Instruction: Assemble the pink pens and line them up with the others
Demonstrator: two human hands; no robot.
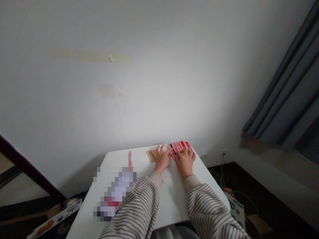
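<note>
A row of slim pink pens [179, 145], some with red or black parts, lies side by side at the far right corner of the white table. My right hand [185, 161] rests over the near ends of this row, fingers spread and touching the pens. My left hand [163, 159] is just left of it with its fingers apart; the thumb reaches toward the row's left edge. Under or beside the left fingertips is a small flat tan piece [151, 156], partly hidden. One separate pink pen [131, 159] lies apart on the left.
The white table [174, 199] stands near a pale wall. A blurred-out long item [119, 189] lies on its left side. Right of the table are green cables [220, 177] and a box [236, 210] on the floor; a grey curtain [286, 89] hangs above.
</note>
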